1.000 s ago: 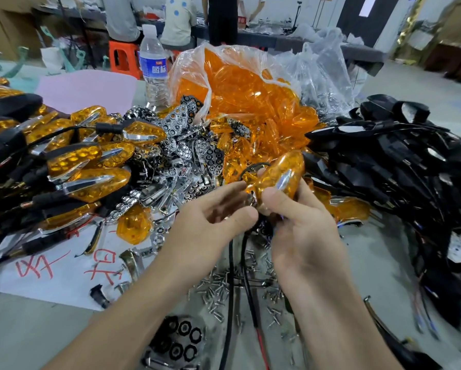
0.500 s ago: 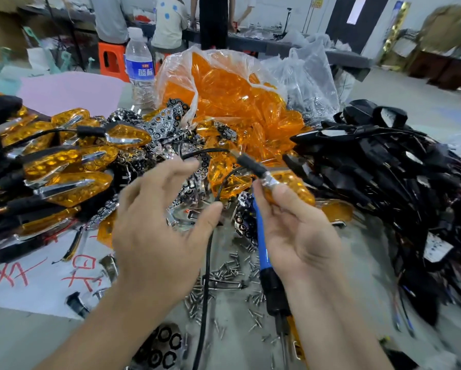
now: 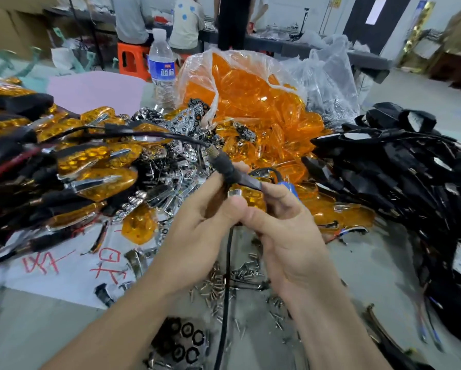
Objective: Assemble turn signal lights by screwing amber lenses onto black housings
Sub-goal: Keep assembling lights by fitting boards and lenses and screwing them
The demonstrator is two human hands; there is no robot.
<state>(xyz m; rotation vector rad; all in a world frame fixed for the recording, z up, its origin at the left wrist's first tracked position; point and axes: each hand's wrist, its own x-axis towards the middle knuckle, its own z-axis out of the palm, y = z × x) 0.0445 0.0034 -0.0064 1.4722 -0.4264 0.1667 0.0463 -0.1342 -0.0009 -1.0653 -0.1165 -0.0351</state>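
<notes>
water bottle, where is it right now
In the head view the water bottle stands upright far back, left of centre, between the pink sheet and the clear bag of amber lenses.

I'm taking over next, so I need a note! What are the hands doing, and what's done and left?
Left hand: grips the turn signal light at its black stem.
Right hand: grips the same light; a blue tool shows by its fingertips.
Amber lenses sit in the bag behind, black housings are piled right, screws lie loose under the hands.
Done: a pile of finished lights on the left.
Left: whether this light's screw is in is hidden; many housings wait.
</notes>
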